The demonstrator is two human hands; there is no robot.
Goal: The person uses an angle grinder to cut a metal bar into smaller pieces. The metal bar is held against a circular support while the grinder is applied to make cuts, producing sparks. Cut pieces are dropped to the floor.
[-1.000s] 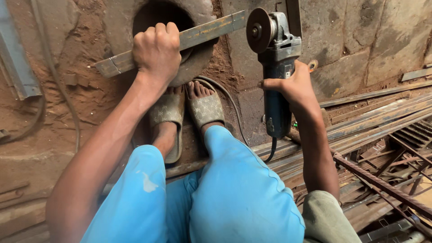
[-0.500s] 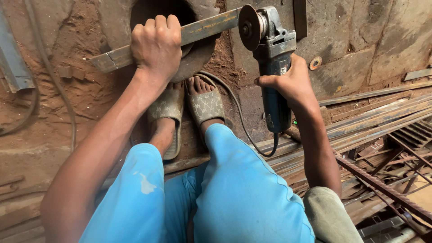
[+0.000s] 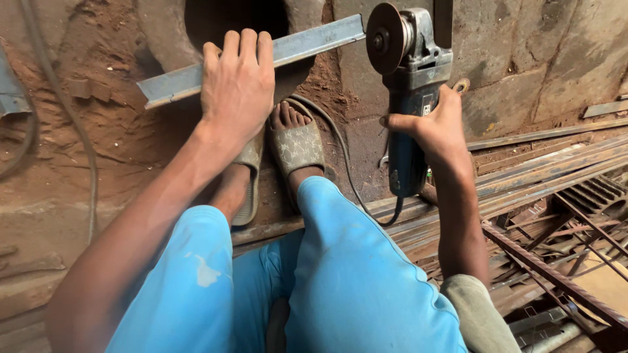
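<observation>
Item: steel flat bar [image 3: 314, 40], grey, long and thin, lying tilted across the far middle of the scene, its left end lower, its right end meeting the grinder's disc [image 3: 384, 38]. It spans the dark round opening [image 3: 235, 19] in the ground beyond my feet.

Handling, as I judge it: stiff and fairly heavy for its width, hard-edged, unlikely to flex under the hand; the cut ends look sharp (best kept clear of the palm). The flat face is dull rather than slick, so a press from above should hold it.

Hold: my left hand [image 3: 237, 85] lies over the bar left of its middle, fingers [image 3: 247, 47] curled over the far edge, closed on it and pressing down. That place seems sound: well apart from the disc, with bar on both sides.

Item: angle grinder [image 3: 411, 98], dark blue body, grey head, disc upright at the far end. Heavy at the head, I judge. My right hand [image 3: 437, 127] is wrapped around the body, fingers closed on it, thumb across the near side. Its cable [image 3: 340, 157] trails toward my right foot.

Also present: sandals [image 3: 297, 145] on both feet, blue trousers [image 3: 353, 274], stacked steel bars [image 3: 543, 176] at right, reddish dirt floor [image 3: 78, 131].
</observation>
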